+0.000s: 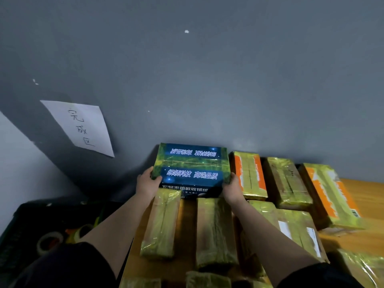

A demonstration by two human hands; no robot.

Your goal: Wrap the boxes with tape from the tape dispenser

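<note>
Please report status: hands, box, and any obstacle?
Left hand and right hand grip blue box ends. Taped boxes crowd around.

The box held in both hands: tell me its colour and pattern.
Dark blue box with white Chinese lettering and a green band across it, seen in the head view.

Below the blue box (192, 170), wrapped boxes (207, 279) are cut off by the bottom edge; tape rolls (49, 242) in the dark bin (18, 225) left of it blur.
</note>
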